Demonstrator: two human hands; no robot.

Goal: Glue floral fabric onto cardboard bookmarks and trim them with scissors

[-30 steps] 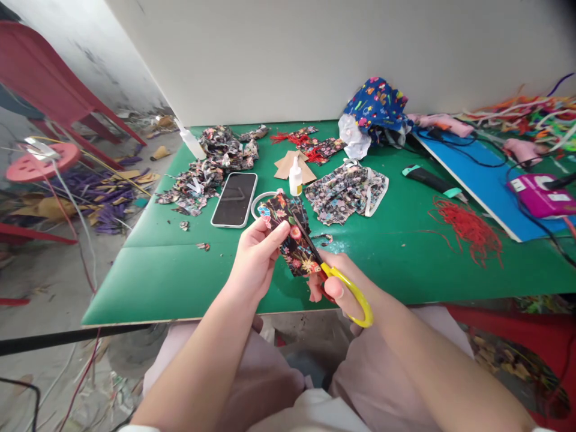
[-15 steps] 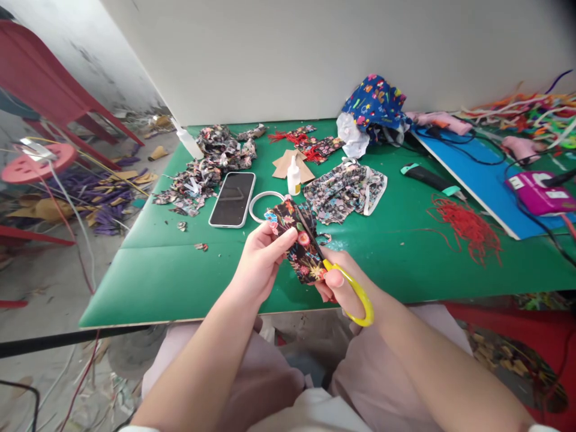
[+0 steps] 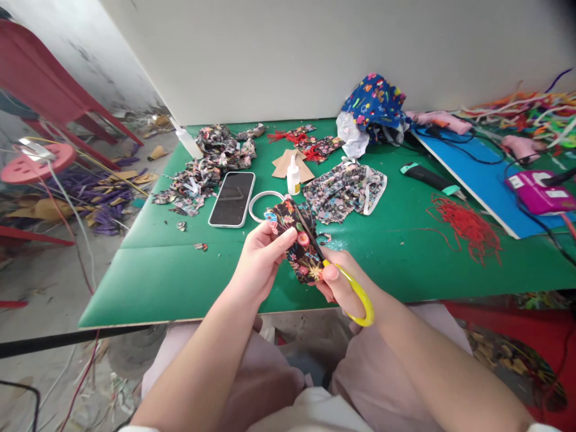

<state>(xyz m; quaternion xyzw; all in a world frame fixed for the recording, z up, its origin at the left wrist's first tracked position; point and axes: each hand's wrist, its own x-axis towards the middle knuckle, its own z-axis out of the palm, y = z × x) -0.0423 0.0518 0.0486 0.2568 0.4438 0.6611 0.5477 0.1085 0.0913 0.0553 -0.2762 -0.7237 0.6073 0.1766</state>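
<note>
My left hand [image 3: 261, 258] pinches a piece of dark flowered fabric [image 3: 292, 240], its thumb lying flat on top. Yellow-handled scissors [image 3: 362, 294] are in my right hand [image 3: 344, 282], with the thumb through the handle. Their dark blades lie along the right edge of the fabric. The lower fingers of my right hand are partly hidden beneath the cloth. Just beyond the fabric are a white ring [image 3: 258, 217], a small white glue bottle [image 3: 293, 177] and a folded piece of flowered cloth [image 3: 344, 189].
A phone [image 3: 231, 200] and a heap of fabric scraps [image 3: 220, 153] lie left on the green table [image 3: 148, 270]. At right are a utility knife [image 3: 432, 180], red threads [image 3: 468, 228], a blue board [image 3: 472, 180] and a purple device [image 3: 542, 192] with cables.
Almost nothing differs. My right thumb and the scissors have shifted very slightly against the fabric; my left hand keeps its grip in the same place.
</note>
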